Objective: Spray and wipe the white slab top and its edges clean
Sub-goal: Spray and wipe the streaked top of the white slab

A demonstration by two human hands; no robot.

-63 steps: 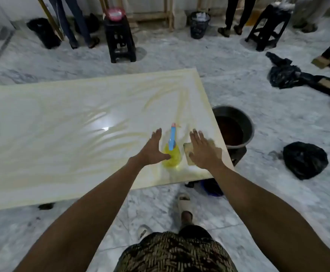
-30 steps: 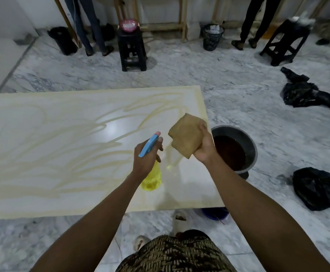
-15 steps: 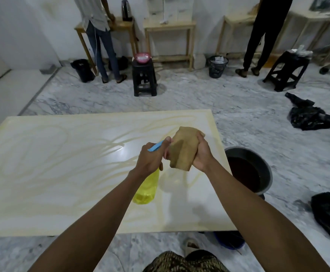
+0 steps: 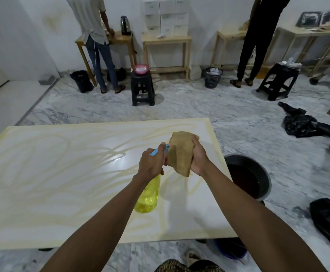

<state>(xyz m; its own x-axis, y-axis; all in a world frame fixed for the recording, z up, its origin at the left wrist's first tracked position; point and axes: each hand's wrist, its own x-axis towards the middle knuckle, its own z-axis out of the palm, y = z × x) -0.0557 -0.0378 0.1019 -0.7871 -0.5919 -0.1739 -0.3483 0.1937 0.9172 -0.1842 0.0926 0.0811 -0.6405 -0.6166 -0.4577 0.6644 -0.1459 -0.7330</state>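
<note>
Gripping the spray bottle (image 4: 148, 195) by its neck, the left hand (image 4: 150, 163) aims the blue nozzle rightwards at the cloth (image 4: 180, 153), which the right hand (image 4: 198, 156) holds bunched just beside it, both raised above the slab's (image 4: 52, 173) right end.

dark basin (image 4: 266, 179) of brown liquid, black stool (image 4: 142, 89), pink bowl (image 4: 140, 68), kettle (image 4: 125, 25)

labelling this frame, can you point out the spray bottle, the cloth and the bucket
spray bottle (image 4: 148, 197), head view, on its yellow body below the left hand
cloth (image 4: 180, 154), head view, on its brown folded face
bucket (image 4: 265, 176), head view, on its grey rim
</note>
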